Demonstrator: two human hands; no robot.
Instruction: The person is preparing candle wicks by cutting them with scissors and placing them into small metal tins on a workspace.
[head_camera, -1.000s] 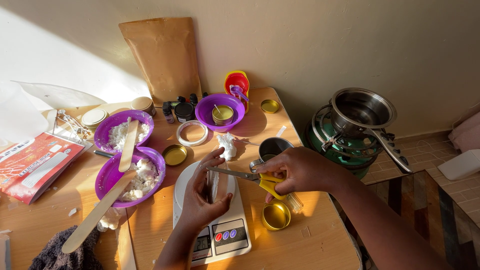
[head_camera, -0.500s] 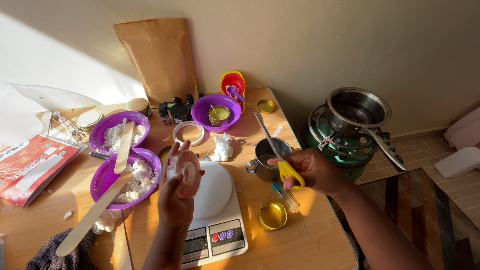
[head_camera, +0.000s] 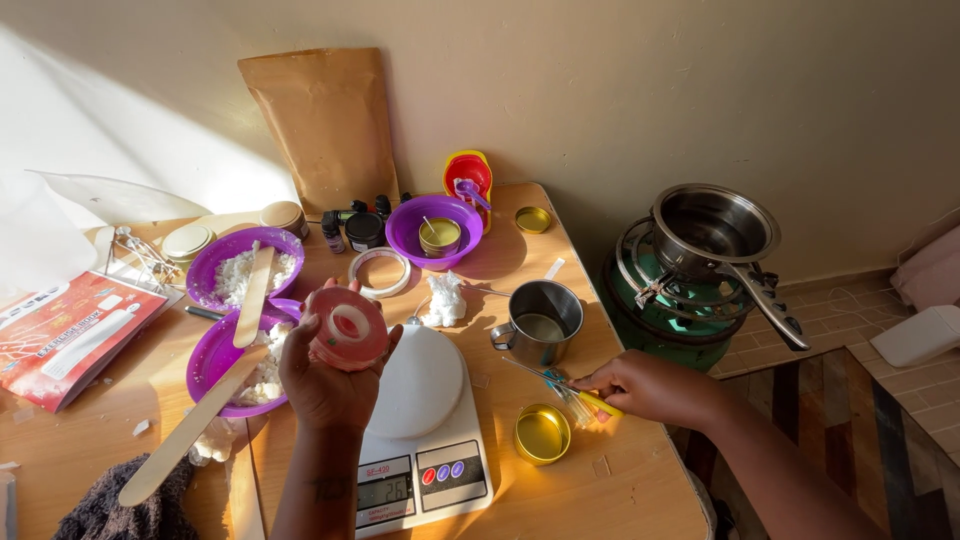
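Clear tape, a small roll (head_camera: 346, 327) of it, sits up in the left hand (head_camera: 325, 375), fingers curled round the rim from below and pinching it, so the hole faces pretty much straight at the camera. It hovers just above the table (head_camera: 620, 500) between the white kitchen scale (head_camera: 420, 420) and the lower purple bowl (head_camera: 215, 360), at roughly 9 o'clock from the scale's platter. Looks light and stiff as a ring, probably a bit slick on the flat faces, so gripping the outer edge like that seems the sane way to hold it; the loose end would be the sticky, fiddly part, and it can't really be made out here.

Over at about 3 o'clock from the scale, the right hand (head_camera: 650, 388) is down on the table, closed over the yellow handles of the scissors (head_camera: 560, 382). Their long axis runs roughly 10-to-4, with the blades pointing toward the metal mug (head_camera: 541, 320) at 10 o'clock and lying nearly flat. Whether the blades are shut is hard to call. Rigid, pointy and not heavy, so best handled by the handle end, the way it's being done.

An open gold tin (head_camera: 542, 433) sits just at 7 o'clock of those scissors.
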